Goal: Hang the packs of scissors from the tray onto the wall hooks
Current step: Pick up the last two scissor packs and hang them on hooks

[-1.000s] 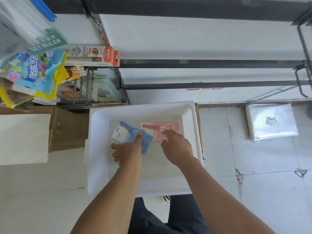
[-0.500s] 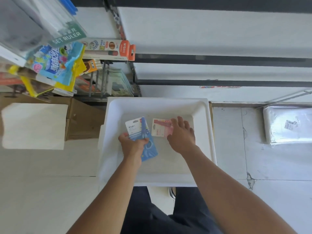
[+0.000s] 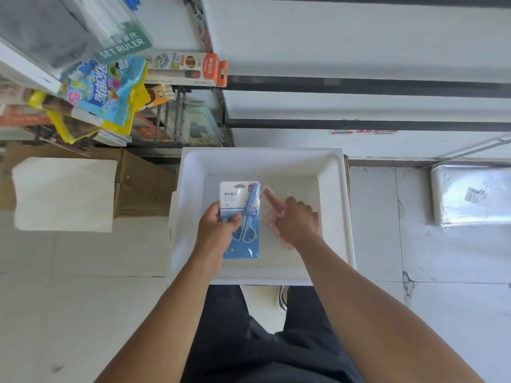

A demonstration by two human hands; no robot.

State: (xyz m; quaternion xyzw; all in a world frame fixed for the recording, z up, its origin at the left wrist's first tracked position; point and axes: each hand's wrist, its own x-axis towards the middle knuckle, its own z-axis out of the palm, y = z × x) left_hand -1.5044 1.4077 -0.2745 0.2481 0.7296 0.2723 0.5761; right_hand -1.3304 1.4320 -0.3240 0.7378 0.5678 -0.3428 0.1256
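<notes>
1. The left hand [image 3: 218, 225] grips the blue pack of scissors [image 3: 243, 219], thumb across its face. A moment ago this pack lay tilted under the fingers; now it is lifted and squared up, hang-hole end pointing away.
2. The right hand [image 3: 297, 221], just right of the left, has closed on the pink pack of scissors [image 3: 272, 201], which has gone from flat to tipped on edge.
3. Both packs sit over the white tray [image 3: 336, 205], with nothing else visible inside.
4. Judging by that, picking is nearly done; carrying to the wall hooks, not identifiable here, comes next.
</notes>
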